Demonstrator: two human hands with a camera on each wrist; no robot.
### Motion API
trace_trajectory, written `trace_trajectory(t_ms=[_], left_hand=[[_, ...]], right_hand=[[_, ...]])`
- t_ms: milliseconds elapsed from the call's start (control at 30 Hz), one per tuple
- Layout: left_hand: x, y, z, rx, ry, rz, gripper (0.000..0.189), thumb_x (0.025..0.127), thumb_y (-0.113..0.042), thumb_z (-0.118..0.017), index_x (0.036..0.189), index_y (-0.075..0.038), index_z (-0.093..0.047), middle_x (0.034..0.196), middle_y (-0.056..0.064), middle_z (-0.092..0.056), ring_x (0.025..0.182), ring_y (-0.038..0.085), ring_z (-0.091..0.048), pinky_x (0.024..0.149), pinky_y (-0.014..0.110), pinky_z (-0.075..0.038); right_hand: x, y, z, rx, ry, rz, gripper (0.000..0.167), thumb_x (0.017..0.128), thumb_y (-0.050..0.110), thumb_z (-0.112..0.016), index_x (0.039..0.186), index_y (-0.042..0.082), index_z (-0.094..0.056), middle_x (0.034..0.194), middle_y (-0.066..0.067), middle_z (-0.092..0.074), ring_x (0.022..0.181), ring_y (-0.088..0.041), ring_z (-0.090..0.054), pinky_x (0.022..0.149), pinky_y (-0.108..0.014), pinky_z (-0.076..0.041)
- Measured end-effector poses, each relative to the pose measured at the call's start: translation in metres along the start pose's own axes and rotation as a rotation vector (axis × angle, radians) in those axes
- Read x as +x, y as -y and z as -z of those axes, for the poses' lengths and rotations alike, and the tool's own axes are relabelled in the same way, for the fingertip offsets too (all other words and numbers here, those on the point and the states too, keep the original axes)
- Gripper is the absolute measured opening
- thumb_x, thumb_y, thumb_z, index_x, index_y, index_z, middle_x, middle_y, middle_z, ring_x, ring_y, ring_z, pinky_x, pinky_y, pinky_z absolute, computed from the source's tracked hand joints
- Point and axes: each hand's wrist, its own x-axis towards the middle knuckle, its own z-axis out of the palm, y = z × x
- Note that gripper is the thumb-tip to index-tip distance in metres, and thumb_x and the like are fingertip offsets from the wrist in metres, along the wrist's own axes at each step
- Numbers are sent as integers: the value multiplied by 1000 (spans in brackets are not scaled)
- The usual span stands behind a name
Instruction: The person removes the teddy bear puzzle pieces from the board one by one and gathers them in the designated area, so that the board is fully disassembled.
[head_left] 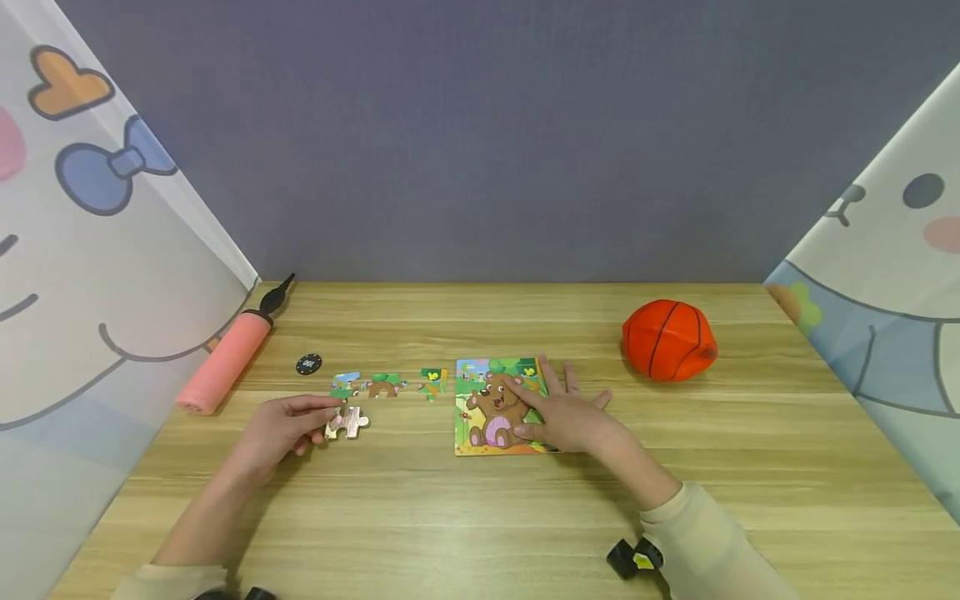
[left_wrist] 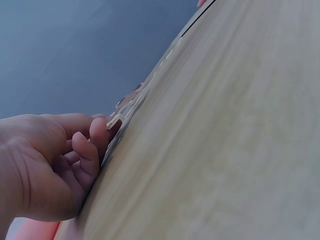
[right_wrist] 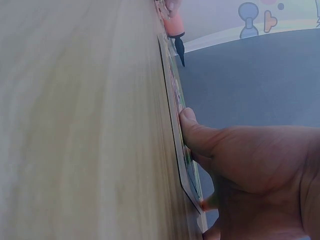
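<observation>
My left hand [head_left: 281, 429] pinches a jigsaw puzzle piece [head_left: 352, 423] between thumb and fingers, close over the table, its pale brownish face showing. In the left wrist view the piece [left_wrist: 115, 121] is at the fingertips. Just beyond lie more puzzle pieces: a blue and green one [head_left: 345, 384], one with a brown bear part [head_left: 384, 384] and one with a yellow and green print [head_left: 433, 382]. To their right is a square bear puzzle board [head_left: 480, 417]. My right hand [head_left: 570, 412] rests on the board's right side with fingers spread, covering part of the picture.
A pink hand pump [head_left: 228, 362] with a black nozzle lies at the far left of the wooden table [head_left: 420, 517]. Near it is a black round chip [head_left: 308, 364]. A dented orange-red ball [head_left: 667, 342] sits at the back right. Grey and printed panels surround the table.
</observation>
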Motion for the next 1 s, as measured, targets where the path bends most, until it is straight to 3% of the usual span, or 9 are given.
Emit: trace_trajectory(t_ms=[300,633,800,1000], left_hand=[[-2,4,5,43,-32,-37,33,97,-14,-69,123,8,-67,71,6,-66,57,8,-52,47,23,-44],[-1,0,4,89,-64,-37,34,96,-16,-72,122,5,-69,73,7,-65,56,9,-50,47,24,-44],[-1,0,4,79,-86,-47,36,96,-14,-71,125,6,-65,75,7,-64,57,10,-50,48,24,-44],[-1,-3,3,57,-135,-29,41,99,-22,-69,128,6,-63,75,3,-62,60,10,-51,51,24,-44]], right_hand=[[0,1,1,10,4,-3,75,96,56,-60,160,42,-24,168,-15,7,148,-54,2,88,-92,-6],[-1,0,2,17,7,-7,75,96,54,-61,160,42,-24,168,-16,7,148,-53,3,88,-92,-6],[0,-1,1,19,8,-7,75,96,54,-61,160,42,-24,168,-16,8,148,-53,3,88,-92,-6],[1,0,0,18,1,-2,76,95,55,-62,160,42,-24,168,-16,7,148,-54,2,87,-93,-6]])
